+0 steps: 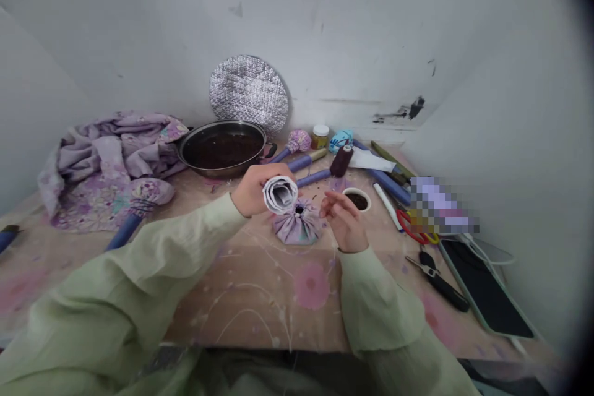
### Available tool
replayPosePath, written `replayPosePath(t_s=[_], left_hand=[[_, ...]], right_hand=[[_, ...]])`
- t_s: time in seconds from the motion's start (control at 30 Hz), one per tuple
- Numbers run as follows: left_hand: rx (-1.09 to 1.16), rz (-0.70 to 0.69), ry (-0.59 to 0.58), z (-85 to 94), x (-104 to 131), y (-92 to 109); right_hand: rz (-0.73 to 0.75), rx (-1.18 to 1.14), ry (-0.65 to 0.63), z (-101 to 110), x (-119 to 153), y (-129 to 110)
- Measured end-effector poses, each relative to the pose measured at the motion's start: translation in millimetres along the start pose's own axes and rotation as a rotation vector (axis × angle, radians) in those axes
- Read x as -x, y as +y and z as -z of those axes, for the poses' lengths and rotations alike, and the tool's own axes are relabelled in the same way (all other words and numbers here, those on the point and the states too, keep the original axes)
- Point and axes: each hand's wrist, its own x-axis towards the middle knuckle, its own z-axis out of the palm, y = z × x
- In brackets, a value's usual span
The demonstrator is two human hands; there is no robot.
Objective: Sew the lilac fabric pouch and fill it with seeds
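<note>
Wrapped in my left hand is a rolled-up white paper tube, its open end facing me. Just below and behind it, a gathered purple floral cloth pouch sits on the table with a small dark opening at its top. My right hand is raised to the right of the pouch, fingers bent and apart, with nothing visible in them. Beyond that hand stands a small white cup with dark contents.
A dark pan and purple floral cloth lie back left. A thread spool, a jar and blue-wrapped sticks lie behind. At right are a white marker, scissors, pliers and a phone.
</note>
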Motion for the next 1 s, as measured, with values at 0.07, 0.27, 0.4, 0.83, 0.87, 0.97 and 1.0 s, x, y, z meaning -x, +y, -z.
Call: replayPosePath(t_s=[0.07,0.27,0.4,0.83,0.87,0.97,1.0], left_hand=[[0.066,-0.008,0.020,-7.7,-4.1,13.5],[0.107,-0.030,0.182,-17.8,-4.2,23.7],[0.011,0.105,0.173,-17.8,2.4,22.5],[-0.098,0.078,-0.148,-18.3,7.4,14.8],[-0.126,0.077,-0.173,-19.8,8.7,14.1],[-0.185,0.079,-0.229,-23.8,11.9,11.8],[-0.187,0.074,-0.240,-24.6,12.5,11.3]], right_hand=[[0.019,0.032,0.002,0.5,-1.7,3.4],[0.140,0.117,0.021,-5.6,9.4,-7.5],[0.496,0.656,-0.071,-37.2,38.5,-49.6],[0.576,1.581,-0.306,-75.6,31.2,-80.1],[0.561,1.602,-0.332,-74.8,30.0,-77.9],[0.535,1.650,-0.375,-72.6,26.7,-73.1],[0.527,1.663,-0.378,-71.9,25.8,-72.4]])
